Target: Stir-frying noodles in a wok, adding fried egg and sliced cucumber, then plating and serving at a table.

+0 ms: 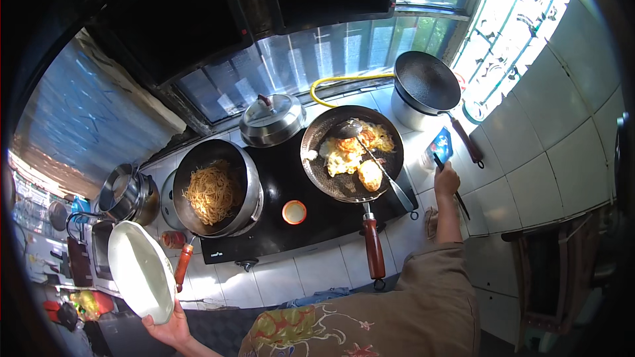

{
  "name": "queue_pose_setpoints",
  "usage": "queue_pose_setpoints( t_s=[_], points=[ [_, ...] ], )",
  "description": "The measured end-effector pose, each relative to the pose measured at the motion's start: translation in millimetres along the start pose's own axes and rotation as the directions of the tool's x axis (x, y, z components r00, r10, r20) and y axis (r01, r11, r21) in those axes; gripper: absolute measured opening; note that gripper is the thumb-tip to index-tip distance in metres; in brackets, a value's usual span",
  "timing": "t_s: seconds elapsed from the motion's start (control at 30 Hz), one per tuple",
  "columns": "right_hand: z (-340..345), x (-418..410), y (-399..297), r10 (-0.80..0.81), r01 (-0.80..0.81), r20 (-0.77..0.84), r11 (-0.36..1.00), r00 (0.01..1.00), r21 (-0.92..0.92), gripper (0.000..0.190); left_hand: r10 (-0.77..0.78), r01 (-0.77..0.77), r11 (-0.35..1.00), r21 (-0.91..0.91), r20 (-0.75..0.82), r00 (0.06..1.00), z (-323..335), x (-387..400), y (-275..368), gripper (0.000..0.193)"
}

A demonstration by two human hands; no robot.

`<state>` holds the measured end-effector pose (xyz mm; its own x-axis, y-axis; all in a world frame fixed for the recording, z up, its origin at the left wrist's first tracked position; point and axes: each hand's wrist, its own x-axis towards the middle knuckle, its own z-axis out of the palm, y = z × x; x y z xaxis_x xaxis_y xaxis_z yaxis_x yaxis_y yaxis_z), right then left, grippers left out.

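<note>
My left hand [169, 326] grips the lower rim of a white oval dish [139, 270], tilted on its edge at the lower left. On the right, my right hand [447, 179] is closed around a thin dark stick-like utensil [464, 204], beside the stove. Fried eggs [370, 175] lie in a frying pan [311, 168] with a wooden handle on the black gas stove [283, 245]; a metal ladle [401, 194] rests across that pan. A deep wok [254, 198] on the left side of the stove holds noodles [212, 197].
A domed steel lid [273, 124] stands behind the stove. At the back right a dark pan [427, 82] sits on a metal pot [409, 111]. A small round container [294, 212] is between the two pans. Steel pots [148, 201] and a red-brown jar [172, 239] are at left.
</note>
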<state>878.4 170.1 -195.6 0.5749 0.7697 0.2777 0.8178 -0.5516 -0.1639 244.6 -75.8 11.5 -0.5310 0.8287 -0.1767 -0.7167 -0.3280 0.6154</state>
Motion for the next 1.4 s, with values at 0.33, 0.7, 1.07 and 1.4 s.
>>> queue_pose_setpoints(
  t_s=[0.33, 0.7, 1.07, 1.4],
  points=[
    [-119, -46, -31, -0.079, 0.082, -0.031, 0.992, 0.996, 0.091, 0.034, 0.024, -0.015, 0.994, -0.11, 0.081, 0.996, -58, -14, 42, 0.068],
    [-291, -214, -296, -0.712, 0.391, -0.174, 0.152, 0.68, 0.908, 0.012, 0.005, 0.0, 0.99, -0.144, 0.033, 0.999, -133, -21, 105, 0.065],
    [-164, -331, -476, -0.899, 0.63, -0.282, -0.008, 0.336, 0.776, 0.015, -0.05, 0.037, 0.984, -0.173, -0.07, 0.996, -212, 19, 189, 0.065],
    [-75, -309, -511, -0.441, -0.449, 0.433, 0.072, 0.787, 0.89, 0.021, -0.08, 0.06, 0.978, -0.199, -0.098, 0.992, -257, 60, 222, 0.064]
  ],
)
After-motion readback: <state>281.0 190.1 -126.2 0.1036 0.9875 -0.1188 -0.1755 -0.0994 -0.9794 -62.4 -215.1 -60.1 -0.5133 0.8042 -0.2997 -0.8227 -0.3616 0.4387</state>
